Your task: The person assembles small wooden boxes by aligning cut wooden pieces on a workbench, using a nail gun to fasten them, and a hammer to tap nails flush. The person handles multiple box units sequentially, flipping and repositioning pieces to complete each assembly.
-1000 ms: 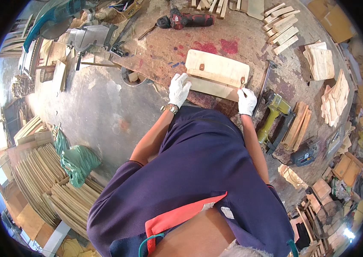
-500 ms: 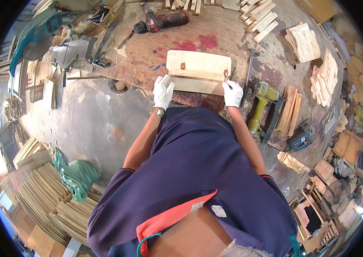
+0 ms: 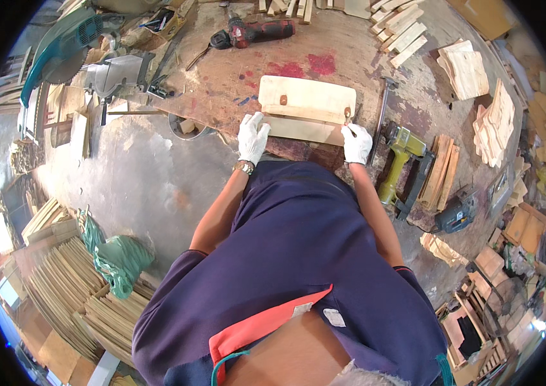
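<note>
A pale wooden board [image 3: 308,95] with two brown oval spots near its lower corners lies on the workbench. Along its near edge runs a narrower wooden strip [image 3: 304,131]. My left hand [image 3: 253,137], in a white glove, has its fingers closed at the strip's left end. The gloved right hand [image 3: 357,143] pinches the strip's right end, close to the board's lower right corner. Whether a small thing is also between the right fingertips is too small to tell. Just right of this hand lies a dark metal bar [image 3: 382,116], with a yellow-green nail gun [image 3: 398,161] beyond.
A red and black power tool [image 3: 253,32] lies at the far side. Stacked wooden pieces [image 3: 462,71] and brown slats [image 3: 440,170] are on the right, near a jigsaw-like tool [image 3: 456,212]. A teal mitre saw [image 3: 60,58] stands far left. Green cloth [image 3: 121,264] lies lower left.
The view has shifted slightly, so the bench and its things appear further right. Both hands stay at the strip's ends, and the strip still lies along the board.
</note>
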Demonstrator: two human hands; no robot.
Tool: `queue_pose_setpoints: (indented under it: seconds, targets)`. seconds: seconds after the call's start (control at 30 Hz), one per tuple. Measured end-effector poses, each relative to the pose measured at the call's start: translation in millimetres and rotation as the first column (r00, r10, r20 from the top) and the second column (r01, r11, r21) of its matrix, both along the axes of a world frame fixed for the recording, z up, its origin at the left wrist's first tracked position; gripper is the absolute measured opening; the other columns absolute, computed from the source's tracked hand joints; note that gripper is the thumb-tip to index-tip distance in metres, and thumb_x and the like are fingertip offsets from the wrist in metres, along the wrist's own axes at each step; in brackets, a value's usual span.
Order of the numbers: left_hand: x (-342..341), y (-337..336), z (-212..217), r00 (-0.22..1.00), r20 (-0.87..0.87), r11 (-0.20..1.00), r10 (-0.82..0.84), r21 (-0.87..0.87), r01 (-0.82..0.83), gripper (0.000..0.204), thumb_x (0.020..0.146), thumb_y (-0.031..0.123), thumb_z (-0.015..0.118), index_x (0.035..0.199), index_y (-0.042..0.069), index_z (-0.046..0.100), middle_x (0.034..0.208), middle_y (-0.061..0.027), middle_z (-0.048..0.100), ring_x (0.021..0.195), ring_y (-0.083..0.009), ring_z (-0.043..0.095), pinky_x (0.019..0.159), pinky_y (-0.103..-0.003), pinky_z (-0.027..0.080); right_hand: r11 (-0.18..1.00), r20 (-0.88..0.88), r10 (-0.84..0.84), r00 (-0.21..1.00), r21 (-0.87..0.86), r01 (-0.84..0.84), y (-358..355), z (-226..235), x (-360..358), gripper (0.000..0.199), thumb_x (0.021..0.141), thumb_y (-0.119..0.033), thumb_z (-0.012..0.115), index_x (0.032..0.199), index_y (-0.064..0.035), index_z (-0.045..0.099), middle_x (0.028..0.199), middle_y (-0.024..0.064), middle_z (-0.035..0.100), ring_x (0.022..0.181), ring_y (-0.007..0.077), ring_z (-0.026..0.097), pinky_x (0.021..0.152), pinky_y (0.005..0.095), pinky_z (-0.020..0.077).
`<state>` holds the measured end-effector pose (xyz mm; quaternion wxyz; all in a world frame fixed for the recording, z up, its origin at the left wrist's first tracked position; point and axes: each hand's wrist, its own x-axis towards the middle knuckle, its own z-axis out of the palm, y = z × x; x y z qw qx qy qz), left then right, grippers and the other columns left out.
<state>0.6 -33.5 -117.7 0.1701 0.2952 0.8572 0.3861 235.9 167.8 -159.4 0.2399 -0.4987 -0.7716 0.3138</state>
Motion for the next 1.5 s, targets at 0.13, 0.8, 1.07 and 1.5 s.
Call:
queue_pose_setpoints:
  seconds: [0.13,0.8,1.07,1.5]
  targets:
    - [0,-1,-3,1.000,-0.013,1.000,-0.005,-0.026,0.005,0.027,0.083,0.020,0.067,0.104,0.003,0.066,0.090,-0.0156,0.055,0.087,-0.0357,0.059,0.077,-0.045,0.048,1.000,-0.009,0.004,1.000,0.027,-0.003,1,0,1,0.019,0.079,-0.025,0.079,0.091,-0.0094,0.080,0.089,0.0126,0.075,0.083,0.0293,0.071,0.077,0.0382,0.0542]
    - [-1,0,1,1.000,-0.022,1.000,-0.014,-0.020,0.014,0.024,0.082,0.017,0.066,0.101,0.003,0.065,0.088,-0.0160,0.054,0.084,-0.0352,0.057,0.075,-0.045,0.046,1.000,-0.020,0.009,1.000,0.008,-0.008,0,3,1,0.020,0.080,-0.024,0.079,0.093,-0.0078,0.080,0.090,0.0134,0.075,0.084,0.0287,0.071,0.079,0.0374,0.0545]
    - [1,2,3,0.999,-0.038,1.000,0.006,0.011,-0.006,0.024,0.083,0.018,0.066,0.102,0.004,0.065,0.090,-0.0157,0.054,0.087,-0.0356,0.057,0.078,-0.045,0.047,1.000,-0.016,-0.002,1.000,0.006,0.002,1,-2,1,0.020,0.080,-0.025,0.080,0.092,-0.0086,0.080,0.090,0.0122,0.075,0.085,0.0277,0.072,0.079,0.0373,0.0548]
    - [-10,10,-6,0.996,0.055,0.989,0.066,-0.140,-0.058,0.027,0.089,0.028,0.060,0.095,0.001,0.060,0.094,-0.0187,0.061,0.090,-0.0355,0.060,0.081,-0.042,0.047,0.969,-0.016,-0.142,0.990,-0.207,0.136,10,8,-8,0.034,0.081,-0.038,0.079,0.084,-0.0044,0.074,0.075,0.0138,0.069,0.068,0.0301,0.065,0.067,0.0398,0.0498]
